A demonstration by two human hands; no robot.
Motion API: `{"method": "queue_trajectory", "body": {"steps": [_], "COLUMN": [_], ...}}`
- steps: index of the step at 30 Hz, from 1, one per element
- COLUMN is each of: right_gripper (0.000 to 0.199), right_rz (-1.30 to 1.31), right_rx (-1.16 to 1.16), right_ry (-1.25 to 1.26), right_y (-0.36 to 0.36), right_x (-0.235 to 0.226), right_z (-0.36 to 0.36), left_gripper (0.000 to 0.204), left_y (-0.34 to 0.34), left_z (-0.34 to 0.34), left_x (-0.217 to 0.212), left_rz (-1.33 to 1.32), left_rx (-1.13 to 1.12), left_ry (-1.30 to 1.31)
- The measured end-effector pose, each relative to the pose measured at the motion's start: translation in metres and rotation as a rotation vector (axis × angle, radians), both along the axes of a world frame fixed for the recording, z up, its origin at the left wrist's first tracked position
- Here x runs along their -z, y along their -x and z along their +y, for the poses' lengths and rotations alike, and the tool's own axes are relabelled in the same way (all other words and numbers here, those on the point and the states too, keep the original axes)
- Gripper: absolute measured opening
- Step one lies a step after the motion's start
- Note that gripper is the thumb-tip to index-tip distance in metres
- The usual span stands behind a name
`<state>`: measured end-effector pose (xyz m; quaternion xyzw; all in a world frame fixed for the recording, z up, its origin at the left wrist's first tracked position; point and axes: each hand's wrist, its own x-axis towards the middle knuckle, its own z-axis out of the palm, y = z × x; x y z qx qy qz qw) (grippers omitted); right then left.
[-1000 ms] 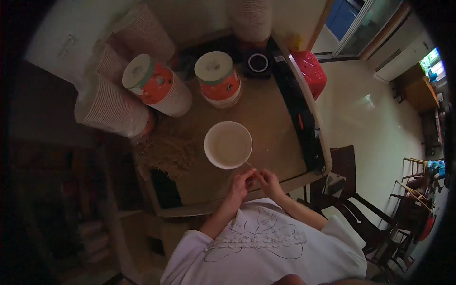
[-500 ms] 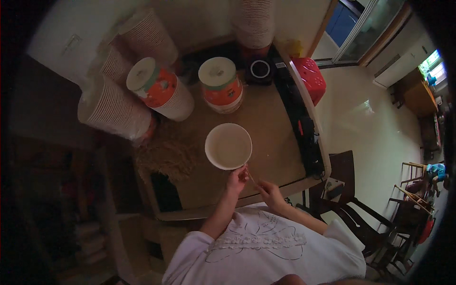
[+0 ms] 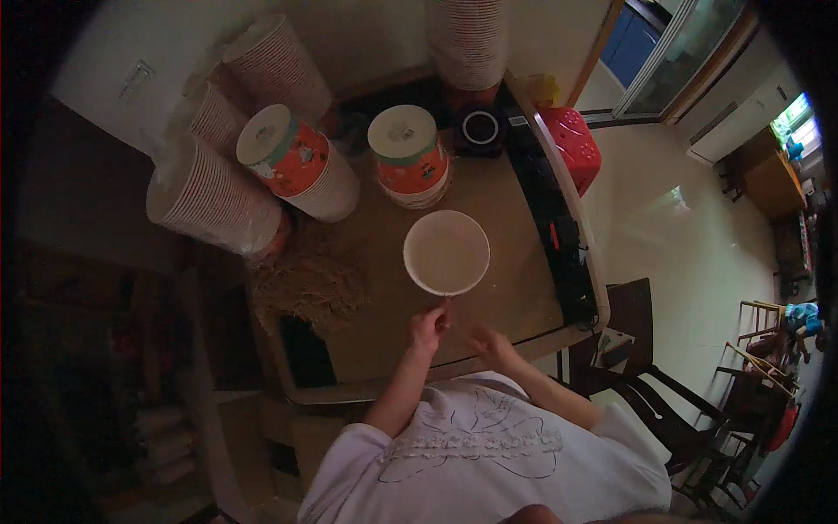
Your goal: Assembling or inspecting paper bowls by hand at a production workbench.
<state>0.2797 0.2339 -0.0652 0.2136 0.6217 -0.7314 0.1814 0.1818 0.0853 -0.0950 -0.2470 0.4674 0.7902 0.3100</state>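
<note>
A round white paper bowl (image 3: 446, 251) stands open in the middle of the brown table (image 3: 515, 297). My left hand (image 3: 428, 328) is just below the bowl's near rim, with its fingertips pinched on a thin pale strand that reaches up to the rim. My right hand (image 3: 494, 346) rests low over the table to the right of it, a hand's width away, fingers drawn together. Whether the right hand holds anything is too small to tell.
Two lidded orange-and-white tubs (image 3: 301, 162) (image 3: 407, 155) stand behind the bowl. Stacks of paper cups (image 3: 209, 196) (image 3: 271, 61) (image 3: 467, 39) crowd the back and left. A heap of straw-like fibres (image 3: 310, 281) lies at the left. A red stool (image 3: 572, 144) and a dark chair (image 3: 642, 367) stand to the right.
My two hands were together below the bowl a second ago. They have since drawn apart, the left rising toward the bowl's rim and the right shifting to the right.
</note>
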Motion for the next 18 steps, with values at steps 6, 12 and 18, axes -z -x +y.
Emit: {"method": "queue_trajectory", "body": {"steps": [6,12,18], "right_gripper": [0.031,0.025,0.016], "right_rz": [0.421,0.329,0.276], "right_rx": [0.217,0.074,-0.003], "right_ry": [-0.276,-0.288,-0.345], "right_y": [0.045,0.063,0.065], "right_x": [0.019,0.012,0.025], "right_z": [-0.009,-0.020,-0.012], "left_gripper": [0.010,0.023,0.019], "left_y": [-0.011,0.002,0.013], "left_z": [0.001,-0.003,0.010], "left_x": [-0.004,0.000,-0.022], "left_rz": [0.140,0.354,0.383], "left_rx": [0.048,-0.025,0.153], "left_ry": [0.286,0.531,0.485]}}
